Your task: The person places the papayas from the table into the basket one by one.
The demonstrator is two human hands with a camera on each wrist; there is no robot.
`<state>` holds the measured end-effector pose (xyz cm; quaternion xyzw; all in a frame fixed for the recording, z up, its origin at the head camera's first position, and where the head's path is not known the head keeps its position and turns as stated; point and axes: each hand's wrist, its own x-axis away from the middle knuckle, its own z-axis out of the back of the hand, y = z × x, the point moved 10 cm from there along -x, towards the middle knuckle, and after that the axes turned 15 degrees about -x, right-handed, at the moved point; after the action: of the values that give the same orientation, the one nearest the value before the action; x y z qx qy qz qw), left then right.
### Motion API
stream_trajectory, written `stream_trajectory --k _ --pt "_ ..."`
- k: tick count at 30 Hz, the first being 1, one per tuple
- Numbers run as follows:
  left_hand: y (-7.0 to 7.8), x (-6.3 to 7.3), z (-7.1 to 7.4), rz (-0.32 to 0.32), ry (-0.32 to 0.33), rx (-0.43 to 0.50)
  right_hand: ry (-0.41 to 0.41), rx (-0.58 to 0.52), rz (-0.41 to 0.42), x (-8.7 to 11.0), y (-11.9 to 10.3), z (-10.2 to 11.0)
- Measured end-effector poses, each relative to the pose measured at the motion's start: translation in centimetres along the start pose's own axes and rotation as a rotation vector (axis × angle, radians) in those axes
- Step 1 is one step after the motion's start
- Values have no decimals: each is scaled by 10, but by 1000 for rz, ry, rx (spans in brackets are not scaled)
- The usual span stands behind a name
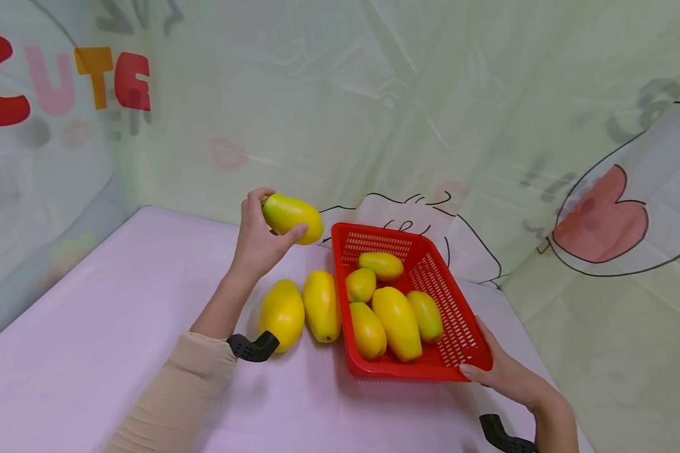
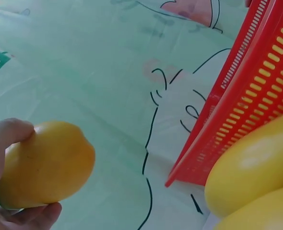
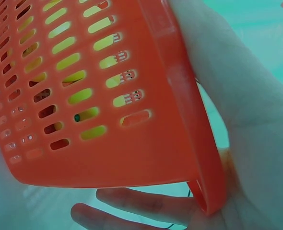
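In the head view, my left hand [image 1: 263, 236] holds a yellow-green papaya [image 1: 293, 218] up above the table, left of the red basket. Its thumb and fingers wrap the fruit, and the left wrist view shows the rounded yellow end of this papaya [image 2: 50, 163]. At the basket's near right corner, my right hand [image 1: 510, 371] grips the rim, thumb on top and fingers beneath, as the right wrist view shows. Several papayas [image 1: 396, 321] lie inside the slotted red basket [image 1: 459, 308], which leans at an angle. Two more papayas, one rounder [image 1: 282, 311] and one longer [image 1: 321, 305], rest beside its left wall.
A pale lilac table [image 1: 119, 327] bears the basket and fruit. Behind it hangs a light green sheet [image 1: 294, 113] with cartoon drawings, and large coloured letters [image 1: 93, 75] mark the left wall. Black wrist mounts [image 1: 254, 346] sit at both wrists.
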<state>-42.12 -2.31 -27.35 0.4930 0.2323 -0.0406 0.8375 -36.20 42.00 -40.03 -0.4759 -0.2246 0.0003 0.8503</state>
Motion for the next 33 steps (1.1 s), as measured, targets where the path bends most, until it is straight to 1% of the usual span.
stream_trajectory --k 4,6,11,19,22,24,30,33 --pt "7 3 -5 -10 24 20 -3 -6 3 1 0 0" --pt "10 5 -9 -20 15 21 -6 -11 2 1 0 -1" --pt "18 8 -24 -42 -55 36 -2 -2 -4 2 0 -1" --pt "30 15 -42 -73 -150 86 -5 3 6 3 -6 -1" --pt "35 17 -48 -103 -181 77 -1 8 9 3 -6 0" --pt "39 19 -52 -129 -194 53 1 12 9 3 -6 0" --pt "51 24 -61 -227 -207 -21 5 14 8 2 -4 1" --pt "56 27 -67 -282 -225 -49 6 16 7 1 -3 1"
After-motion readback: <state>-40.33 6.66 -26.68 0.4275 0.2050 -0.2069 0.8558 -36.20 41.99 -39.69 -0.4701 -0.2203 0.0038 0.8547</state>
